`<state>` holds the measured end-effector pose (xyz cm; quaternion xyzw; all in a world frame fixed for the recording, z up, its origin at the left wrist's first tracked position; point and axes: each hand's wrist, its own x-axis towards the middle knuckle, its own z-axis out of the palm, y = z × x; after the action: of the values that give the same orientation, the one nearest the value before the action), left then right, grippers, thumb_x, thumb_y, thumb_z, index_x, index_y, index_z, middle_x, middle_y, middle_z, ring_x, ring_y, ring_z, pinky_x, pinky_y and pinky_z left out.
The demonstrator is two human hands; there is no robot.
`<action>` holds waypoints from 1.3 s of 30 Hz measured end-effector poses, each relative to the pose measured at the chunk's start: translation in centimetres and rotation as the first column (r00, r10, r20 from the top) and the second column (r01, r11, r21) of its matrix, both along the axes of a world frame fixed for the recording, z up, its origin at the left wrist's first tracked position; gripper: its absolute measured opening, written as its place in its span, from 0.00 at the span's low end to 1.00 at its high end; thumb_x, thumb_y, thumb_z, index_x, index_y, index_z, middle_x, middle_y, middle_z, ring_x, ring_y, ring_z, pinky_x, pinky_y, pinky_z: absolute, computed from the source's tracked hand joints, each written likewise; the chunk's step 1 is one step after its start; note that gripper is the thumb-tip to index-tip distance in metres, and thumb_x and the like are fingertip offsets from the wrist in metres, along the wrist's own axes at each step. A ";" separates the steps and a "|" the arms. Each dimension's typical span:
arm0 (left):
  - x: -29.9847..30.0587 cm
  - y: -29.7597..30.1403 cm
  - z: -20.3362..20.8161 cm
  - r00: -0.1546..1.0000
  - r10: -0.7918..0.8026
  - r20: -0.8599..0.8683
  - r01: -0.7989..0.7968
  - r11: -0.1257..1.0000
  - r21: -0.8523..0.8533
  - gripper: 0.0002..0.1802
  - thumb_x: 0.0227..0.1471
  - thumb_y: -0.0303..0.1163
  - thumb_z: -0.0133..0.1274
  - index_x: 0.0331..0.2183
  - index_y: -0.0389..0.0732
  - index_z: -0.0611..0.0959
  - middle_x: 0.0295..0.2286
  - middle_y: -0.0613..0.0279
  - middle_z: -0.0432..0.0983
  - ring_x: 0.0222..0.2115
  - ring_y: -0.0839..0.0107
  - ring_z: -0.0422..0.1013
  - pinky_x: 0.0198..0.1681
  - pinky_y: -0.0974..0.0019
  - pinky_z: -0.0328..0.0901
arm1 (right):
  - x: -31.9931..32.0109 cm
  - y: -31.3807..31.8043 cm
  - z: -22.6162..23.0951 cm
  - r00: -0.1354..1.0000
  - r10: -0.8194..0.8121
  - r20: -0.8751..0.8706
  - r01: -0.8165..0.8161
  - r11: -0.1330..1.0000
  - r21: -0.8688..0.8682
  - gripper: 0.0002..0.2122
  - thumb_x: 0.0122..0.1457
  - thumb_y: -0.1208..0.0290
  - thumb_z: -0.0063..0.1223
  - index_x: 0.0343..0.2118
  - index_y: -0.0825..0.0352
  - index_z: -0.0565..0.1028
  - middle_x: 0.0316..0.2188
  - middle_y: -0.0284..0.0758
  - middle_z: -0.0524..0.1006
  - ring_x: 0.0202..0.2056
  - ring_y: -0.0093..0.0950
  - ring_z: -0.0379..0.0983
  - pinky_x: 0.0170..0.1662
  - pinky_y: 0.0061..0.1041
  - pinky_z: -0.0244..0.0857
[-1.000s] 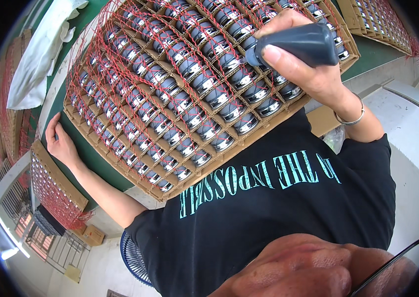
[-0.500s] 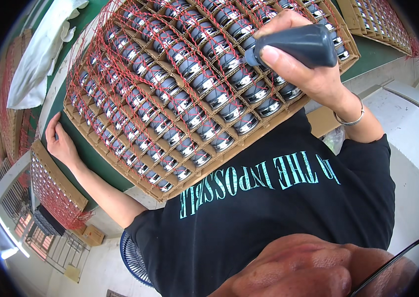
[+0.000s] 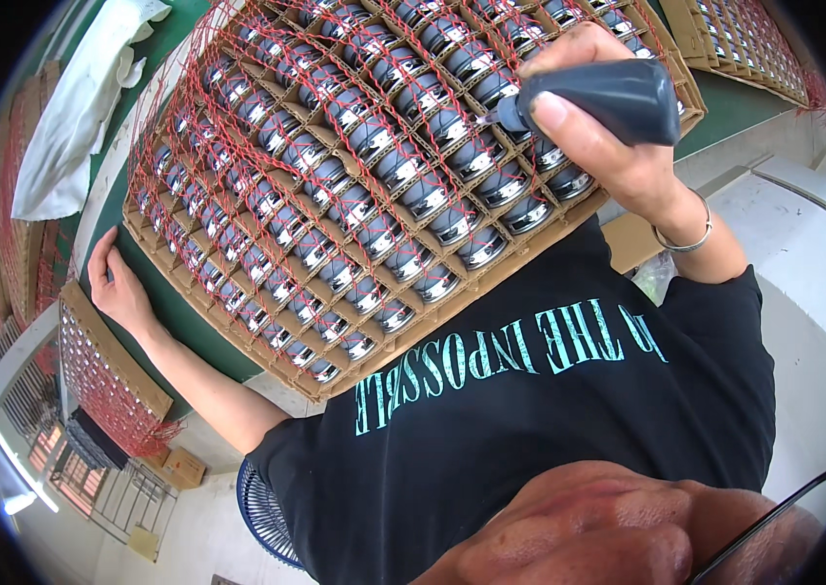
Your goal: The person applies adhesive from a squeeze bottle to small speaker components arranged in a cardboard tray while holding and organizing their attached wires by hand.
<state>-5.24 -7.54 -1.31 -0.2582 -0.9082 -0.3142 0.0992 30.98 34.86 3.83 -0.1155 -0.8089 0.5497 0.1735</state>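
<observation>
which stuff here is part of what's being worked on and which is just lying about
In use:
dark grey tapered plastic squeeze bottle, in the right hand
brown divided cardboard tray
red-wired silver-and-grey round parts, in the tray

Apparently just lying about:
crumpled white cloth
brown cardboard box

A green table (image 3: 740, 102) carries a wide cardboard tray (image 3: 462, 300), set at a slant and hiding most of the top; bare green shows to its left and right. The tray's cells hold round metal parts (image 3: 432, 283) with red wires (image 3: 267, 166) strewn over them. A second tray (image 3: 691, 37) of similar make lies on the green at upper right. At upper left, past a pale strip, a white cloth (image 3: 72, 127) lies rumpled over another green surface (image 3: 164, 39).
</observation>
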 end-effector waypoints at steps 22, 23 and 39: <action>-0.3 -0.4 -0.4 1.000 -0.017 -0.026 0.017 1.000 0.009 0.14 0.64 0.28 0.50 0.45 0.34 0.87 0.43 0.60 0.83 0.46 0.72 0.76 0.55 0.68 0.66 | 0.0 0.3 0.0 0.997 0.055 -0.049 -0.044 0.979 0.201 0.11 0.59 0.71 0.59 0.40 0.73 0.77 0.36 0.38 0.76 0.38 0.25 0.74 0.44 0.25 0.67; -0.3 -0.3 -0.3 0.999 -0.015 -0.028 0.016 1.000 0.006 0.14 0.64 0.28 0.50 0.45 0.34 0.87 0.43 0.60 0.83 0.46 0.72 0.76 0.55 0.68 0.66 | 0.1 0.3 0.0 0.997 0.055 -0.050 -0.044 0.979 0.201 0.11 0.59 0.71 0.59 0.40 0.73 0.77 0.36 0.38 0.76 0.38 0.25 0.74 0.44 0.25 0.67; -0.3 -0.2 -0.3 0.999 -0.021 -0.033 0.021 1.000 0.001 0.14 0.65 0.28 0.50 0.45 0.34 0.87 0.43 0.60 0.83 0.46 0.72 0.76 0.55 0.68 0.65 | 1.1 0.8 -0.3 0.974 0.155 -0.167 -0.043 0.845 0.534 0.15 0.55 0.69 0.59 0.43 0.74 0.77 0.38 0.40 0.77 0.40 0.30 0.75 0.46 0.29 0.68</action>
<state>-5.58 -7.75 -1.59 -0.2726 -0.9035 -0.3116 0.1111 32.04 35.68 3.48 0.0355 -0.9112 0.3242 0.2517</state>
